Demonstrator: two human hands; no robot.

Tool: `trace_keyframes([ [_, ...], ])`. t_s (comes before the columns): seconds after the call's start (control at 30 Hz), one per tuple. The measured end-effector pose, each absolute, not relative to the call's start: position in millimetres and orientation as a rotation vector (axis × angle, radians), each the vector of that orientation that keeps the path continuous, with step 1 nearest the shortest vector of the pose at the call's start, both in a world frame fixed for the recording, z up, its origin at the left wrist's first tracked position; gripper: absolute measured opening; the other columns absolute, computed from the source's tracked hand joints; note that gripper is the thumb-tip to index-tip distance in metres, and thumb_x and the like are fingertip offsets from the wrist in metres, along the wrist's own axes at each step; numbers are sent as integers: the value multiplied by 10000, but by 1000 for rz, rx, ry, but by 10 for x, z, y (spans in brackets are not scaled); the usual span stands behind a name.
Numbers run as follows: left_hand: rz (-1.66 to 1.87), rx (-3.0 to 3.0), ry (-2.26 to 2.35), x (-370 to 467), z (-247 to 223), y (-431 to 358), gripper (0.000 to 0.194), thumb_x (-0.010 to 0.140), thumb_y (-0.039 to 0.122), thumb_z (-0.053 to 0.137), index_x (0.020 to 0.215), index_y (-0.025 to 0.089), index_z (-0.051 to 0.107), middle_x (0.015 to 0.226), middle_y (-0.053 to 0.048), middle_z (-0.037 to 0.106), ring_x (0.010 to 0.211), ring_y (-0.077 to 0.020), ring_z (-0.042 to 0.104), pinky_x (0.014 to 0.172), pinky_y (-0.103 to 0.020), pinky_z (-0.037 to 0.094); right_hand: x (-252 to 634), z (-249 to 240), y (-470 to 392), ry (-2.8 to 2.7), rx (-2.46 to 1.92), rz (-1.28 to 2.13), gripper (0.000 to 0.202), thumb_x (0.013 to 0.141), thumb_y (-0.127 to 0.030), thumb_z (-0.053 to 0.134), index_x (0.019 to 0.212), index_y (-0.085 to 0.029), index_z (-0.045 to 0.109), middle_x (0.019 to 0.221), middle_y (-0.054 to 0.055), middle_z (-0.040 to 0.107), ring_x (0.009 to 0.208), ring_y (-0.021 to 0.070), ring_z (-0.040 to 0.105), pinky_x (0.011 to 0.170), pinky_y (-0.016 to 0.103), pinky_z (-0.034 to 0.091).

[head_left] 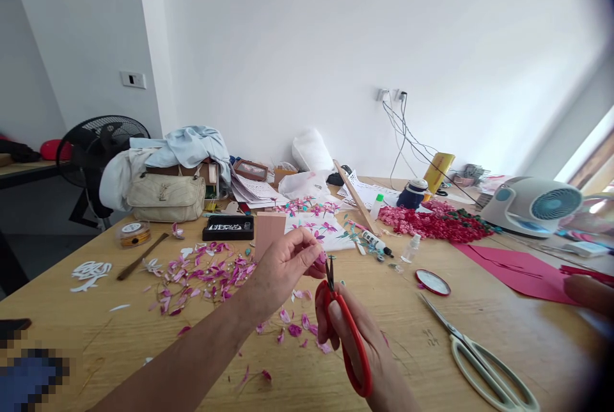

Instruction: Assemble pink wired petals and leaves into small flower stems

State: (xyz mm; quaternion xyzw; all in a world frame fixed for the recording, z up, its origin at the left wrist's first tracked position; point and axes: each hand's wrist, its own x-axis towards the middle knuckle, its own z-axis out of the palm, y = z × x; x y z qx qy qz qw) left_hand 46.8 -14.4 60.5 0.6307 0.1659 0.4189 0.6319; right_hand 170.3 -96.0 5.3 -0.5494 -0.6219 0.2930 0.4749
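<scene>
Our left hand (290, 261) pinches a pink floral piece (318, 267) between thumb and fingertips, above the middle of the table (403, 348). Our right hand (359, 319) is closed around the red-handled scissors (361, 349), blades pointing to the far side. The tips lie just beside the piece; we cannot tell whether they touch it.

Containers, left to right: the round clear box (133, 233) holds an orange-yellow coil. The black tray (205, 233) holds white pieces and a small item at its right end. We see the green-capped bottle (377, 206) upright. The clear spray bottle (411, 249) stands nearer; its fill level is not discernible. The dark blue container (411, 196) has a white top that hides its contents. The red-rimmed dish (432, 282) has a pale interior; we cannot identify the contents.

Loose pink petals (225, 271) lie near the black tray. The large scissors (484, 361) lie near right.
</scene>
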Motion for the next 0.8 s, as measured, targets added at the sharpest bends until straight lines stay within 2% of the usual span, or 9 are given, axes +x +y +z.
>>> trace_keyframes([
  [0.37, 883, 1429, 349, 496, 626, -190, 215, 767, 328, 572, 717, 129, 509, 670, 3, 548, 631, -100, 566, 663, -254, 485, 1677, 96, -965, -1442, -1296, 784, 417, 858, -548, 345, 663, -184, 403, 529, -34, 399, 489, 104, 364, 471, 224, 270],
  [0.8, 879, 1422, 314, 513, 560, -153, 179, 785, 282, 549, 733, 123, 486, 684, -6, 555, 638, -97, 562, 648, -243, 481, 1659, 41, -981, -1362, -1350, 702, 406, 837, -545, 395, 642, -189, 384, 510, -43, 381, 464, 90, 344, 433, 196, 289],
])
